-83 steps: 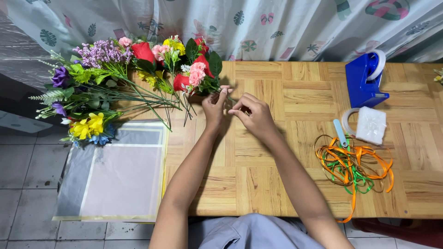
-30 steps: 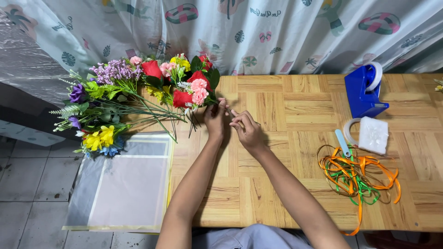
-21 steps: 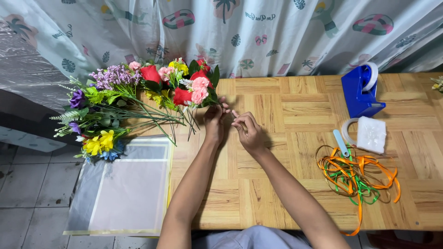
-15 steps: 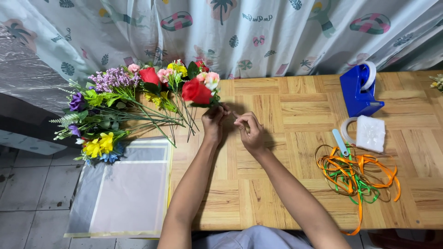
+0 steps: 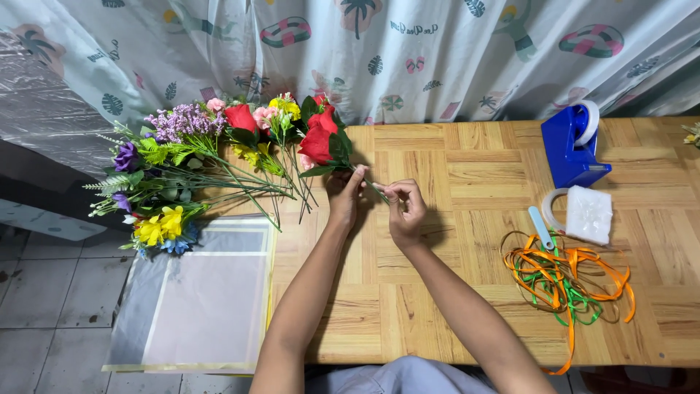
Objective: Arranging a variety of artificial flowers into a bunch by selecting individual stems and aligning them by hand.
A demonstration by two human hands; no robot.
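Red rose (image 5: 318, 140): stem pinched by left hand (image 5: 344, 195) and right hand (image 5: 403, 211), fingers closed narrow; flower pile (image 5: 189, 168) left of rose; ribbons (image 5: 565, 281) well right; step judged: stem handling.

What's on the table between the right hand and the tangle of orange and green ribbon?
Head view: nothing. Between the right hand and the orange and green ribbon tangle there is only bare wooden table.
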